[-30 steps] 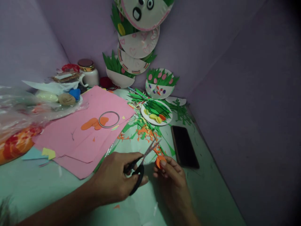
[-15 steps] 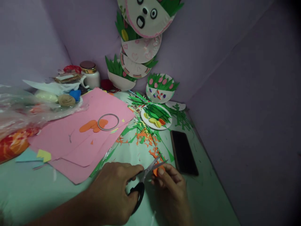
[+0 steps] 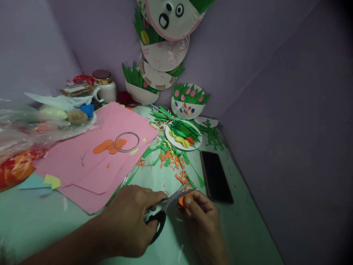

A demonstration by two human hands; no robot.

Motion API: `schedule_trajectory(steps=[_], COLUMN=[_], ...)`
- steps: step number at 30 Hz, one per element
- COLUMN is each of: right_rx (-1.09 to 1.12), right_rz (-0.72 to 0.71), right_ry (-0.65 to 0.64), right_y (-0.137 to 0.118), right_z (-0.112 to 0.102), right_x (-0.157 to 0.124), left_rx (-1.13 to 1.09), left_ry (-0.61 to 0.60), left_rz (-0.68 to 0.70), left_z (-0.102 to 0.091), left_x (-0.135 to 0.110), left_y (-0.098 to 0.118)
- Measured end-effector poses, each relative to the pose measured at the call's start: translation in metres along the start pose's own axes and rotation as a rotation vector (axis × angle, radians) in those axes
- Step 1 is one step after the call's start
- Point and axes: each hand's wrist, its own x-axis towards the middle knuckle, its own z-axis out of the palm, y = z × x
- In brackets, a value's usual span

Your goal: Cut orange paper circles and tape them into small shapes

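My left hand [image 3: 132, 219] is closed around the black handles of a pair of scissors [image 3: 173, 197], the thumb in the lower loop. The metal blades point right, slightly parted, over an orange paper piece [image 3: 182, 200]. My right hand [image 3: 202, 221] pinches that small piece between thumb and fingers, close to the blade tips. Just beyond the blades lie orange paper scraps [image 3: 180, 176]. Several orange paper ovals [image 3: 103, 147] rest on pink paper sheets [image 3: 82, 173] to the left, one partly under a thin ring [image 3: 135, 150].
A phone [image 3: 216, 176] lies to the right of my hands. Behind, a white plate [image 3: 168, 138] carries green strips and yellow and orange ovals. Decorated paper plates [image 3: 165, 55] hang on the wall. A white mug [image 3: 109, 92] and plastic bags [image 3: 22, 121] stand at the left.
The scissors and my left hand have shifted slightly to the left and up. My right hand still pinches the orange paper piece, nearly in the same spot.
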Motion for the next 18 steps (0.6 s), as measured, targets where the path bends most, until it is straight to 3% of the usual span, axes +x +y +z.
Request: schedule_trajectory(steps=[11,18], right_rx=[-0.087,0.005], right_rz=[-0.048,0.010], right_ry=[-0.017,0.005], right_y=[-0.005,-0.003], right_z=[0.003,0.002], right_x=[-0.003,0.000], left_rx=[0.040,-0.276], left_ry=[0.036,0.014], left_rz=[0.077,-0.007], left_z=[0.003,0.007], left_x=[0.002,0.004], left_y=[-0.006,-0.018])
